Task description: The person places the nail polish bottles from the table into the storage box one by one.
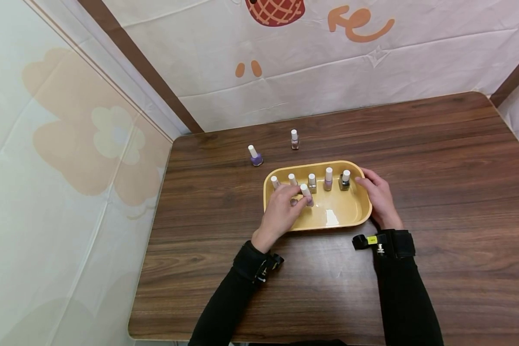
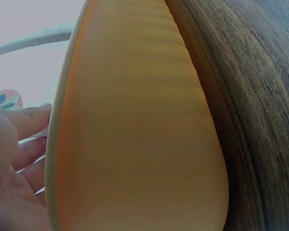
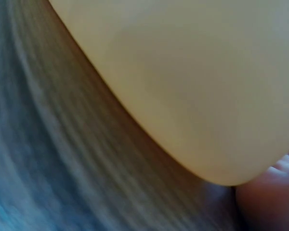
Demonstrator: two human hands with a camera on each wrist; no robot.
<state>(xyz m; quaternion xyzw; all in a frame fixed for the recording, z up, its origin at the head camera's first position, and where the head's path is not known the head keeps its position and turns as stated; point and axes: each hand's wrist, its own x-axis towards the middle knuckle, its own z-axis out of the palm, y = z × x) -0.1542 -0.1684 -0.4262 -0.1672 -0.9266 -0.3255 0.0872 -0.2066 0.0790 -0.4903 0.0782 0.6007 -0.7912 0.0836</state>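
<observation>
In the head view a yellow tray [image 1: 328,218] lies on the table with several white-capped nail polish bottles standing along its far side, among them a dark one [image 1: 344,181] and a pale lilac one [image 1: 328,179]. My left hand [image 1: 280,211] reaches over the tray's left part and pinches a nail polish bottle [image 1: 305,191] between thumb and fingers, slightly tilted. It partly covers the bottles at that end. My right hand [image 1: 379,199] holds the tray's right end, thumb at the rim. The left wrist view shows the tray's outer wall [image 2: 139,125] beside the left hand [image 2: 19,159].
Beyond the tray, a purple nail polish bottle [image 1: 256,157] and a clear-looking one [image 1: 294,139] stand on the brown wooden table [image 1: 437,158]. A printed white cloth [image 1: 311,81] hangs behind the table's far edge, and another [image 1: 69,192] on the left.
</observation>
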